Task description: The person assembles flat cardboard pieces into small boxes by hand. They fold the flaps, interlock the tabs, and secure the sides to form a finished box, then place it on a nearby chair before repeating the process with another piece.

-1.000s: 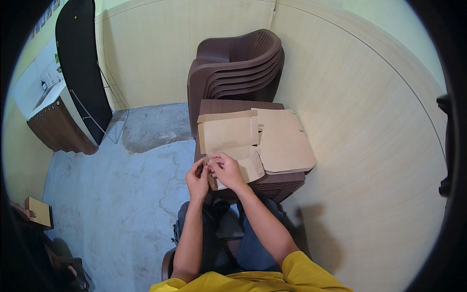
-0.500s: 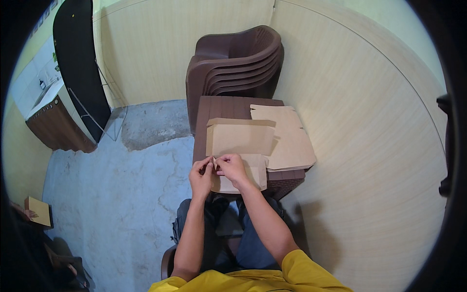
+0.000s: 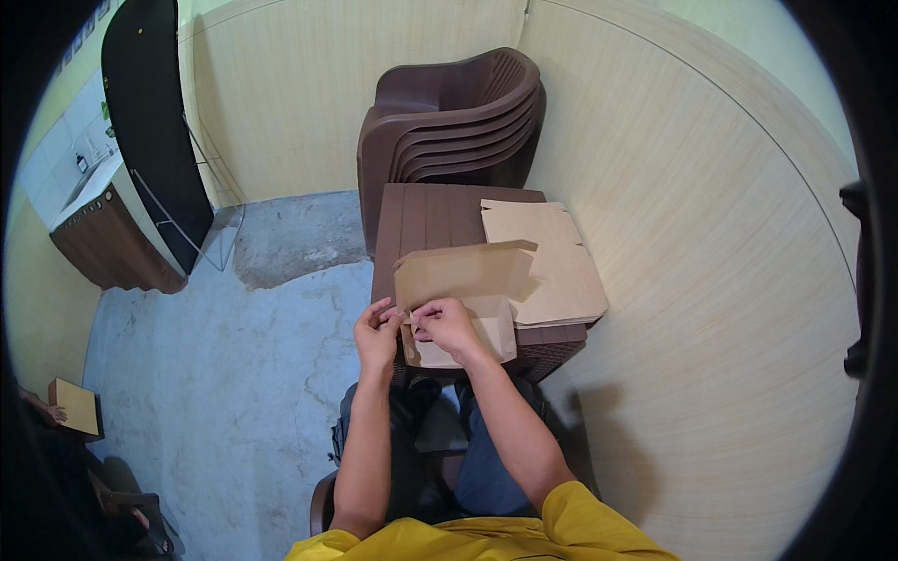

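A partly folded brown cardboard box (image 3: 460, 271) stands at the near side of the brown table (image 3: 426, 213), its far panel tilted up as a lid and its base toward me. My left hand (image 3: 376, 340) is at the box's left edge, thumb and fingers pinched on a small flap. Just to the right, my right hand (image 3: 447, 329) pinches the same left corner from the inner side, reaching over the base. My fingers cover the flap itself. A stack of flat cardboard blanks (image 3: 552, 266) lies on the table right of the box.
Brown plastic chairs (image 3: 458, 117) are stacked behind the table, and a wooden-panelled wall (image 3: 692, 262) runs along the right. At the far left are a sink counter (image 3: 112, 229) and a tall black panel (image 3: 145, 112). Another person's hand (image 3: 56, 411) touches a box (image 3: 77, 404) at lower left.
The box's far panel has tilted up more steeply. My left hand has shifted slightly left, and my right hand stays at the left corner.
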A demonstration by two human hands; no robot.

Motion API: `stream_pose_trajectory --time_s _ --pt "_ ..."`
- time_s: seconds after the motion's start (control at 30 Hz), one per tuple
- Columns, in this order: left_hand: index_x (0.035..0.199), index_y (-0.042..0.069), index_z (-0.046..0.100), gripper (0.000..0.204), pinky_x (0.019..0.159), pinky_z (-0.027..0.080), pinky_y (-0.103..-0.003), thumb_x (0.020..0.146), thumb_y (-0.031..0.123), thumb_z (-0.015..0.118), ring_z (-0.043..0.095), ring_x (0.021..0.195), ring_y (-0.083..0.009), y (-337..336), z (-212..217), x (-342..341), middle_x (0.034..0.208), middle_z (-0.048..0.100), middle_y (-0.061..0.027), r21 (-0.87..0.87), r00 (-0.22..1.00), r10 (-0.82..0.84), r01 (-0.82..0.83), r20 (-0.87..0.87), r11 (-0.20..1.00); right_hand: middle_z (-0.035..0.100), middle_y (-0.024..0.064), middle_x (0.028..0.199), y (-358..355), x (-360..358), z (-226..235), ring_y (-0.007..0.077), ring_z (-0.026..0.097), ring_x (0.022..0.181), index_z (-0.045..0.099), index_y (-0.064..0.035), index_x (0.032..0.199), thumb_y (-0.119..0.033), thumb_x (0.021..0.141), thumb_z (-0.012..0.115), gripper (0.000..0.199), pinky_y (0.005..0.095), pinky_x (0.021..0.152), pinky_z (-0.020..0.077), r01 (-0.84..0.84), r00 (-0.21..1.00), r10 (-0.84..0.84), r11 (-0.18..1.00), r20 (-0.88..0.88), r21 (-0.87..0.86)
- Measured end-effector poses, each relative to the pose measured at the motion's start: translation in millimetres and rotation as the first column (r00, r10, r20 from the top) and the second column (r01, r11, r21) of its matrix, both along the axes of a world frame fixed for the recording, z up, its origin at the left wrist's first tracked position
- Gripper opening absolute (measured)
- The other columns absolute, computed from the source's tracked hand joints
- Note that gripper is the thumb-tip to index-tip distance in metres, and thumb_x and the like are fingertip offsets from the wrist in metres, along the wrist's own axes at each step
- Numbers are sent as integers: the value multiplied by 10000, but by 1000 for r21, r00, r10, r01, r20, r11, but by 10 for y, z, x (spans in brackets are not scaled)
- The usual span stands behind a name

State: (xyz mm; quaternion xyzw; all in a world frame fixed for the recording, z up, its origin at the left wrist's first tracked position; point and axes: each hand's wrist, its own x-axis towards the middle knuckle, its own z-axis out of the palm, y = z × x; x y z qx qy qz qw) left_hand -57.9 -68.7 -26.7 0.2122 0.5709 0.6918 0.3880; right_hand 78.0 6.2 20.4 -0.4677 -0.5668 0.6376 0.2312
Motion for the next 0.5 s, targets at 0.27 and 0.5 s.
stream_pose_trajectory --time_s 0.27,0.5 --pt "1401 -55 672 369 967 616 -336 1035 -102 672 758 1103 -212 -41 80 -93 1230 789 -168 45 983 -135 130 124 990 772 155 1013 -48 -14 -27 231 794 886 755 100 1081 73 1030 703 78 365 811 729 18 998 -16 1000 -57 25" --pt "1395 -21 668 363 847 575 -286 1039 -86 694 740 1031 -161 -44 126 -132 1193 799 -116 40 985 -171 169 28 985 782 147 954 -68 -61 -105 240 810 848 802 86 1036 35 959 798 93 365 711 726 47 999 -46 994 -8 98"
